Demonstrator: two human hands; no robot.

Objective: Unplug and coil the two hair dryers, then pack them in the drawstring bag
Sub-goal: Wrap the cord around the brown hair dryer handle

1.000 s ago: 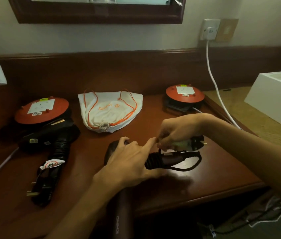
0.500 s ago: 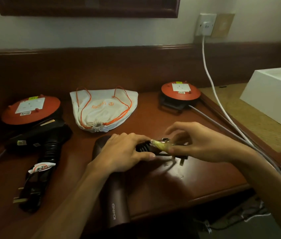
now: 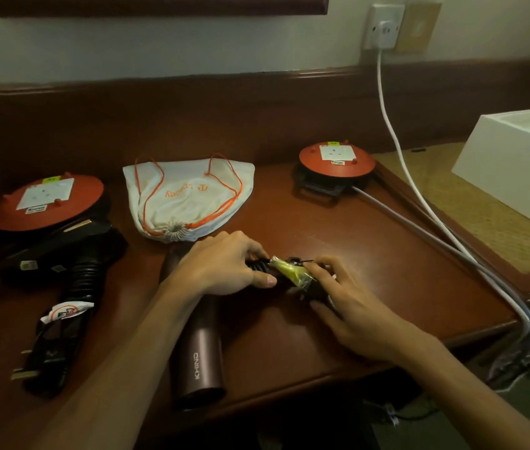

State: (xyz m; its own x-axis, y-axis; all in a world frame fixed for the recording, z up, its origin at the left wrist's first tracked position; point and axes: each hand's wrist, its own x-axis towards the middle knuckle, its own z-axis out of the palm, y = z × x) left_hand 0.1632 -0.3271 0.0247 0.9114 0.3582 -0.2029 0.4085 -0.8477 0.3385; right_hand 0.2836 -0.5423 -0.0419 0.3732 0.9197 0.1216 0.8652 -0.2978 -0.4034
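A maroon hair dryer [image 3: 199,358] lies on the wooden desk [image 3: 387,274], barrel toward me. My left hand [image 3: 224,266] grips its handle, where the black cord is wound. My right hand [image 3: 344,297] holds the black plug at the cord's end; a yellow tag [image 3: 289,271] shows between my hands. A black hair dryer [image 3: 62,251] lies at the left with its cord coiled along the handle and its plug [image 3: 34,368] pointing toward me. The white drawstring bag [image 3: 188,199] with orange cords lies flat behind my hands, mouth gathered.
Two orange cable reels stand on the desk, one at the left [image 3: 47,203] and one at the back right [image 3: 336,157]. A white cable [image 3: 396,138] runs from a wall socket [image 3: 383,26] down the desk's right side. A white box [image 3: 513,167] sits at the right.
My right hand has come down onto the desk with the plug, closer to the handle. My left hand has shifted its grip along the wound cord. The camera has moved closer.
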